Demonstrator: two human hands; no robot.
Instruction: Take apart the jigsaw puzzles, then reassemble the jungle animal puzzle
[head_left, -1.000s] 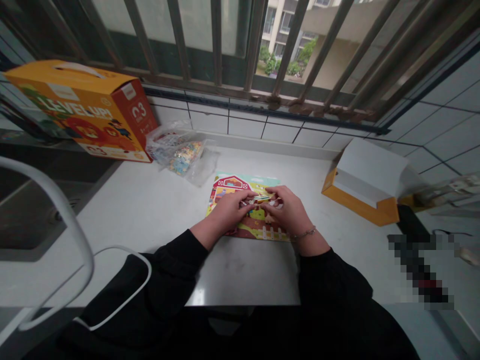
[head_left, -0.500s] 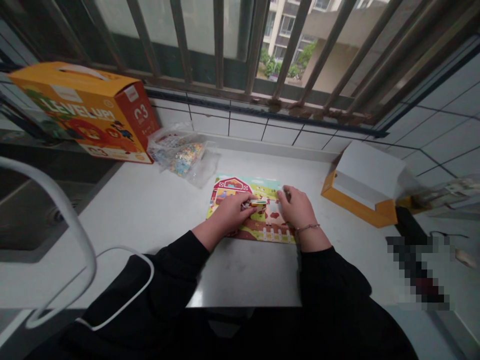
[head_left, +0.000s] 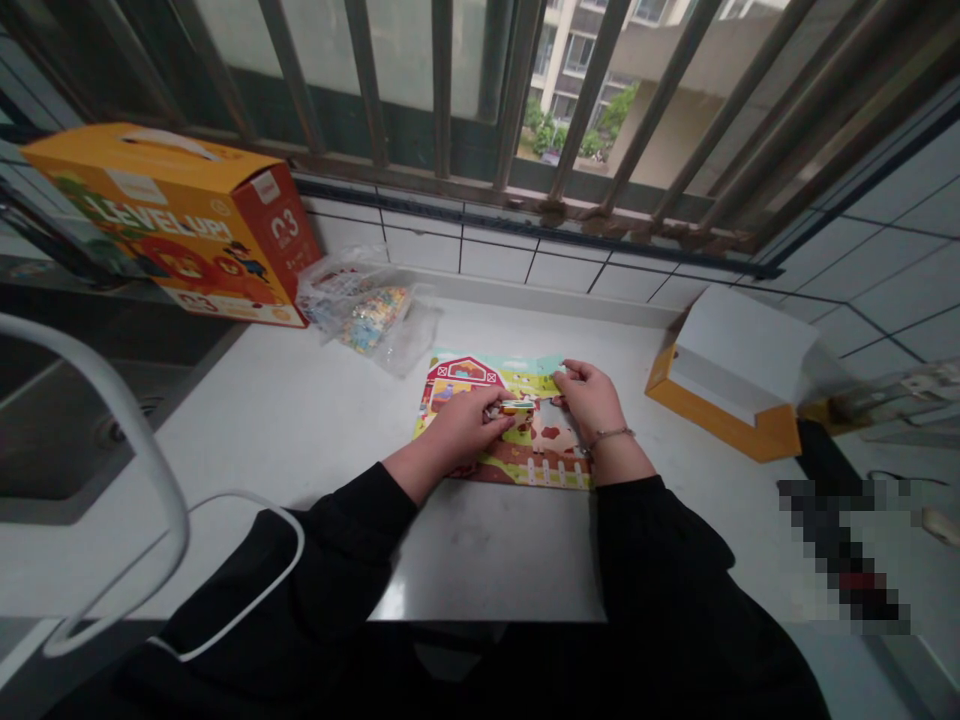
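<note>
A colourful farm puzzle with a red barn, a cow and a white fence lies flat on the white counter. Over its left half, my left hand is closed on a few thin puzzle pieces, seen edge-on. My right hand is at the puzzle's upper right part, thumb and fingers bent together near the surface. Whatever lies between those fingertips is too small to make out. Parts of the barn and the puzzle's left side are hidden under my left hand.
Clear plastic bags with puzzle pieces lie at the back left, beside an orange carton. An open orange-and-white box stands at the right. A white cable curves at the left, near a sink. Window bars rise behind.
My right hand has shifted slightly up and left, its fingers now over the puzzle's upper right part. My left hand still holds the pieces in nearly the same place.
</note>
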